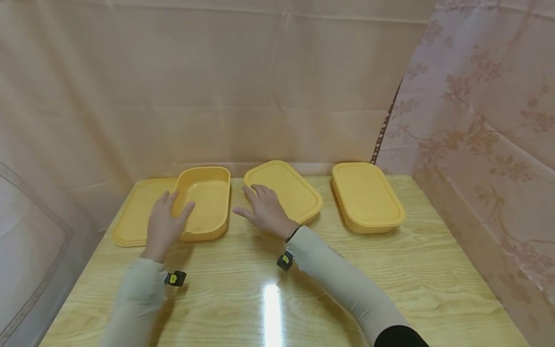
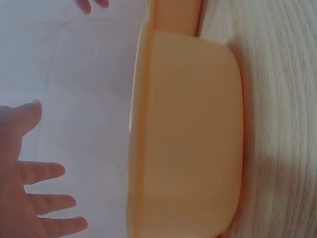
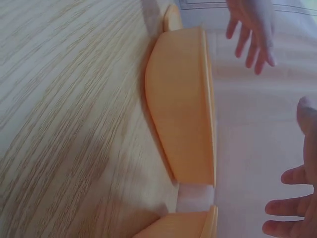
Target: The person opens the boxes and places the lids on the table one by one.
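Note:
My left hand (image 1: pixel 164 224), fingers spread, hovers by the left rim of an open yellow box (image 1: pixel 204 207) with nothing visible inside. The left wrist view shows that hand (image 2: pixel 25 193) above the box's side wall (image 2: pixel 190 134), holding nothing. A flat yellow lid (image 1: pixel 138 212) lies on the table at the box's left, partly hidden by the hand and the box. Above the near-left part of a lidded yellow box (image 1: pixel 288 188), set at an angle, is my right hand (image 1: pixel 266 212). Its fingers are extended and apart, with nothing held, as the right wrist view (image 3: pixel 297 198) shows.
Another lidded yellow box (image 1: pixel 368 195) stands at the right of the table. The wood-grain table (image 1: pixel 225 299) carries a bright light reflection near its front. A beige curtain (image 1: pixel 269 86) hangs behind, and a floral cloth (image 1: pixel 490 130) borders the right side.

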Demonstrator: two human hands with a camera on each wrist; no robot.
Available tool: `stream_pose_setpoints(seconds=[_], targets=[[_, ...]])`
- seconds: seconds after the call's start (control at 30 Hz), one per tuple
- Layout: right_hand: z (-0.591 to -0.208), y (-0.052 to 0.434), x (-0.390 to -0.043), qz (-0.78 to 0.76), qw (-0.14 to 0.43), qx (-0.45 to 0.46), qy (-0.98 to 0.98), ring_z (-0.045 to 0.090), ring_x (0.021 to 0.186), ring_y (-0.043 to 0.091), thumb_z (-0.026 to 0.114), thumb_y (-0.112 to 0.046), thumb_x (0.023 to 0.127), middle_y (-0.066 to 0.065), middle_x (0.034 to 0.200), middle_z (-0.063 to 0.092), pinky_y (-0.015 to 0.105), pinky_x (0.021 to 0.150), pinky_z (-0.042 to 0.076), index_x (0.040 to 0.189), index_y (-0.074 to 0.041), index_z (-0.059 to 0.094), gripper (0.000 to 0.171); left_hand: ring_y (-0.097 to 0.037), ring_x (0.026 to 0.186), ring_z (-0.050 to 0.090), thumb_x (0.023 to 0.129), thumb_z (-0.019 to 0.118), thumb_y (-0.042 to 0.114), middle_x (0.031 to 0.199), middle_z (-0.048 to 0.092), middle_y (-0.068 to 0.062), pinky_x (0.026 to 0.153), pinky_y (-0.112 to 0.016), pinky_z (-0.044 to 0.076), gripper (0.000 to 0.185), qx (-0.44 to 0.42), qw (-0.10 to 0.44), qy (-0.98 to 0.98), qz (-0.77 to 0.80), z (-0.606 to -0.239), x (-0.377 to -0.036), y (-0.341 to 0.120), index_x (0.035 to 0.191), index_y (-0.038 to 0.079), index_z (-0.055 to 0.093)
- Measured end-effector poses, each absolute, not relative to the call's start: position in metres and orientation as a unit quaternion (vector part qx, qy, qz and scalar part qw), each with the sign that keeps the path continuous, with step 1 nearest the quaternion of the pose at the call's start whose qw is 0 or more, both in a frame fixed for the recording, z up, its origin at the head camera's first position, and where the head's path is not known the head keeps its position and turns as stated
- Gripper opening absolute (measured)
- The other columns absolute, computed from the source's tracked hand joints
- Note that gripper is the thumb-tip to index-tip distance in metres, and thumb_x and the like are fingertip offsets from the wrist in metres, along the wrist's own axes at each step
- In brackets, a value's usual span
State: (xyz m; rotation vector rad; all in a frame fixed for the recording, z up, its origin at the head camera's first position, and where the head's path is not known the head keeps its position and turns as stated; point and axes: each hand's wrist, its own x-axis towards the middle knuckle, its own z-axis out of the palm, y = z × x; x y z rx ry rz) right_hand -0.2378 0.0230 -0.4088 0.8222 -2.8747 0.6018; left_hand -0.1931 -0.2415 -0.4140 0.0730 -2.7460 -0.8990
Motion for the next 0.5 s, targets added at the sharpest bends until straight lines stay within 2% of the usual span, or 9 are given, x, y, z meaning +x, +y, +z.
stream_pose_setpoints(seconds=[0.2, 0.5], targets=[[-0.409, 0.027, -0.236, 0.181, 0.046, 0.272, -0.944, 0.031, 0.143, 0.034, 0.044, -0.062, 0.095, 0.017, 0.152, 0.037, 0.057, 0.116, 0.026, 0.15, -0.012, 0.037, 0.075, -0.053, 0.14, 0.024, 0.096, 0.05, 0.055, 0.153, 0.025, -0.035, 0.111, -0.069, 0.022, 0.08, 0.001, 0.138, -0.947, -0.29, -0.412, -0.194, -0.229, 0.147, -0.005, 0.034], [-0.406, 0.036, -0.236, 0.148, 0.063, 0.288, -0.944, 0.035, 0.14, 0.038, 0.045, -0.063, 0.094, 0.019, 0.149, 0.04, 0.06, 0.114, 0.029, 0.146, -0.014, 0.041, 0.071, -0.053, 0.139, 0.024, 0.094, 0.056, 0.052, 0.151, 0.026, -0.036, 0.109, -0.07, 0.023, 0.081, -0.019, 0.153, -0.951, -0.267, -0.416, -0.193, -0.217, 0.146, -0.005, 0.034]])
